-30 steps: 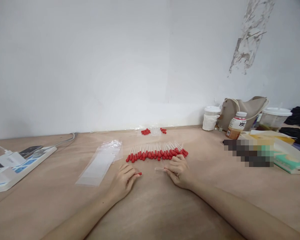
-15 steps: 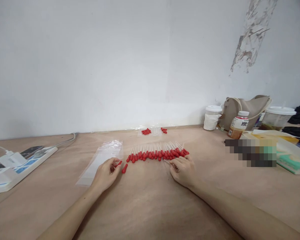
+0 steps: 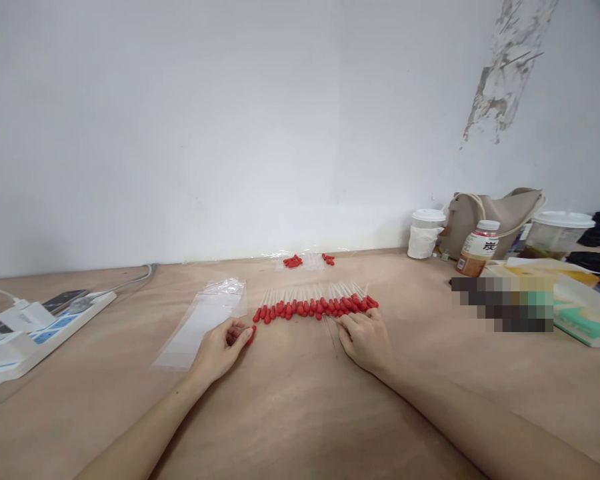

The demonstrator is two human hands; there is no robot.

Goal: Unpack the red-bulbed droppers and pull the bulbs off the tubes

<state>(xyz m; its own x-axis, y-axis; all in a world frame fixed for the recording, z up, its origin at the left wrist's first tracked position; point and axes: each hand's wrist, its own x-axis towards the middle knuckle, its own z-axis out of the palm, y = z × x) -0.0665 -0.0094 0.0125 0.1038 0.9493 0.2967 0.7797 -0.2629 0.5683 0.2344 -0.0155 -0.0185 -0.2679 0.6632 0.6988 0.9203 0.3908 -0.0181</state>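
My left hand (image 3: 223, 347) is closed at the left, its thumb and fingers pinched around a red rubber bulb (image 3: 251, 335) at the tabletop. To its right lies a row of droppers (image 3: 300, 308), thin clear tubes pointing to the wall and red bulbs toward me. My right hand (image 3: 364, 337) rests with curled fingers at the right end of this row. By its fingertips lie a few thin, thread-like rods (image 3: 331, 335); whether the fingers grip one is hidden. Flat clear plastic bags (image 3: 200, 327) lie behind my left hand.
Against the wall lies a clear bag (image 3: 310, 262) with red bulbs (image 3: 293, 261) and tubes. A power strip (image 3: 65, 327) with chargers is at the left. At the right are a lidded cup (image 3: 424, 233), a drink bottle (image 3: 479, 249), a grey bag (image 3: 505, 210) and a tissue pack (image 3: 587, 320).
My left hand has moved slightly right and its fingers have closed on the red bulb that lay loose on the table. My right fingers have shifted slightly and lowered beside the thin rods.
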